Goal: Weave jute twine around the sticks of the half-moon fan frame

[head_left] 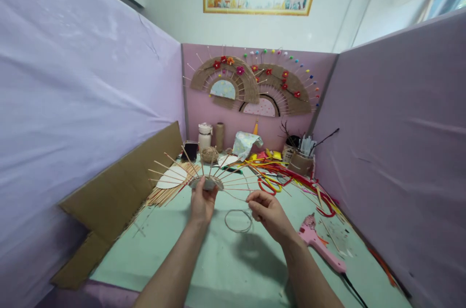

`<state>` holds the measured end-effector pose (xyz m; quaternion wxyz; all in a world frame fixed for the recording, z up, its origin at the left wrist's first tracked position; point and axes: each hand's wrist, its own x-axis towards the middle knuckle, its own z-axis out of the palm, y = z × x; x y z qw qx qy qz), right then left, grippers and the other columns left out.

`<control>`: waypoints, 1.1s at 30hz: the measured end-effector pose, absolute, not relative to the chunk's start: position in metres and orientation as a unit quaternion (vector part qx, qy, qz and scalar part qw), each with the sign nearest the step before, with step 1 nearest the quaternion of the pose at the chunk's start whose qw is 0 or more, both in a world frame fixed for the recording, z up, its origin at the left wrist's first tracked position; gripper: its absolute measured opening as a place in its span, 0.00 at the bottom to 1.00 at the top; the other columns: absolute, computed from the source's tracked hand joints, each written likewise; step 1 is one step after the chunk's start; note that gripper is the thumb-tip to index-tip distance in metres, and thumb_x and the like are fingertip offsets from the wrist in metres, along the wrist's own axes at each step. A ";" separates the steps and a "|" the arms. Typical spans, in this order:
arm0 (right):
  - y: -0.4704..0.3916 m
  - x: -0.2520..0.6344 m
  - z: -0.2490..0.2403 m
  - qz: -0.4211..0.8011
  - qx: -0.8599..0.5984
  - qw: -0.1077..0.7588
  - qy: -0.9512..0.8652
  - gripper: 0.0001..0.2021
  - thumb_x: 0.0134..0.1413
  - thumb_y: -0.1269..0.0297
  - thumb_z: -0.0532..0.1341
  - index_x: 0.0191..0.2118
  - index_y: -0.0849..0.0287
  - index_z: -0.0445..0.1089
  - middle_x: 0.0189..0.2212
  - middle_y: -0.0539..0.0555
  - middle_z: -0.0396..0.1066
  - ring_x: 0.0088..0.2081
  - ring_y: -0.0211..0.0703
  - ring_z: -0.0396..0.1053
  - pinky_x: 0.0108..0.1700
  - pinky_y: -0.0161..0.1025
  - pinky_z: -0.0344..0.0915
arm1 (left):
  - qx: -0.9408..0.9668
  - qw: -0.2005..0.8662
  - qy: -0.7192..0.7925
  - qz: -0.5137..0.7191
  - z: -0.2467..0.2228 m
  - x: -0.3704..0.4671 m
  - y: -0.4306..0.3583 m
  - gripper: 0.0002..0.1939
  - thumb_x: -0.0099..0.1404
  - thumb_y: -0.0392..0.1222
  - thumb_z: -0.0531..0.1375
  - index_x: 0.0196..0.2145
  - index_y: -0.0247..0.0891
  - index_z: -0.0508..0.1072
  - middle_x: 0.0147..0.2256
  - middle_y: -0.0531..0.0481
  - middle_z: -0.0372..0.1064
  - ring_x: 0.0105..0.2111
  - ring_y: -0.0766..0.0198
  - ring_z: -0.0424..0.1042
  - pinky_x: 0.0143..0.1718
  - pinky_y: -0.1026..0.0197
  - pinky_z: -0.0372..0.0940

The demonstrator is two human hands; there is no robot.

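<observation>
My left hand (pixel 204 201) grips a grey half-round fan base (pixel 209 183) from below, thumb on its front. Thin wooden sticks (pixel 187 158) spread out from the base like rays. A thin string (pixel 235 197) runs from the base's right end to my right hand (pixel 265 207), which pinches it between thumb and fingers. Below the string, a loose loop of twine (pixel 238 221) lies on the green table cover. To the right of my right forearm rests a pink glue gun (pixel 320 245).
A pile of sticks (pixel 171 194) and a white paper oval lie left, beside cardboard (pixel 124 186). Behind are a twine ball (pixel 209 154), a white jar (pixel 205 136) and patterned cloth (pixel 247 144). Scissors (pixel 268 186) and coloured pipe cleaners lie right. Finished fans (pixel 225 72) hang on the back panel.
</observation>
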<state>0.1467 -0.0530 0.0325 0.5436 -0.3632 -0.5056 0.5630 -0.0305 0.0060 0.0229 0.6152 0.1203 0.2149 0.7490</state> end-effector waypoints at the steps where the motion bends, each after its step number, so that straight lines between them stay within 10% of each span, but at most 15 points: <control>1: -0.052 0.145 0.031 0.554 -0.389 0.527 -0.513 0.11 0.41 0.58 0.66 0.29 0.59 0.69 0.16 0.43 0.54 0.17 0.29 0.46 0.20 0.31 0.43 | 0.110 0.616 0.213 0.750 0.023 -0.031 0.007 0.08 0.52 0.36 0.65 0.31 0.37 0.70 0.28 0.56 0.72 0.27 0.69 0.71 0.27 0.66 0.68; 13: -0.049 0.140 0.025 0.477 -0.495 0.416 -0.595 0.12 0.44 0.55 0.63 0.25 0.60 0.68 0.16 0.45 0.56 0.19 0.32 0.50 0.20 0.32 0.46 | 0.139 0.623 0.204 0.742 0.023 -0.034 0.005 0.09 0.51 0.36 0.64 0.30 0.37 0.68 0.24 0.56 0.69 0.23 0.69 0.69 0.21 0.68 0.64; 23: -0.061 0.141 0.038 0.478 -0.386 0.525 -0.589 0.13 0.48 0.55 0.62 0.29 0.62 0.69 0.18 0.46 0.57 0.21 0.32 0.52 0.23 0.32 0.50 | 0.190 0.559 0.224 0.775 0.018 -0.032 0.004 0.14 0.48 0.39 0.64 0.31 0.39 0.63 0.24 0.57 0.68 0.25 0.67 0.70 0.25 0.64 0.66; 33: -0.092 0.124 0.087 0.088 -0.429 0.607 -0.663 0.04 0.54 0.66 0.59 0.33 0.59 0.71 0.25 0.50 0.68 0.23 0.34 0.59 0.26 0.33 0.58 | 0.287 0.488 0.279 0.776 0.017 -0.027 -0.001 0.23 0.50 0.39 0.65 0.39 0.44 0.56 0.30 0.58 0.68 0.27 0.67 0.71 0.25 0.63 0.67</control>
